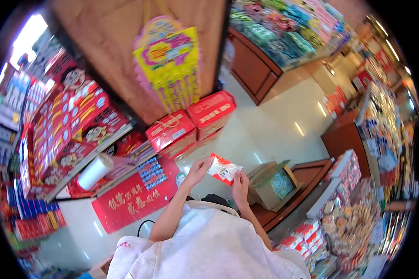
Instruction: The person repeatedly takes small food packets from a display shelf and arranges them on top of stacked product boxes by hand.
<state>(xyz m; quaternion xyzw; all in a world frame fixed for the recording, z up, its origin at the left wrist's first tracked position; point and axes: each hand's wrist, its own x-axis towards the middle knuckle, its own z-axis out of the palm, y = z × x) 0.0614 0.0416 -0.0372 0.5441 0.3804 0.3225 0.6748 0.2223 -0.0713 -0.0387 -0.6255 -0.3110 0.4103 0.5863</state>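
A small red and white packet (222,169) with dark print on its white part is stretched out between my two hands, in front of my body. My left hand (199,171) pinches its left edge. On the opposite side, the fingers of my right hand (240,182) close on the right edge. Just right of my right hand stands an open cardboard box (268,191) with plastic-wrapped goods (282,184) inside. What the packet contains cannot be made out.
Red gift boxes (172,132) stand ahead beneath a yellow and pink hanging display (171,65). A red mat (134,199) lies on the floor at left. Left of it a shelf holds red cartons (74,130) and a white roll (96,171). Bagged goods (344,223) fill the right counter.
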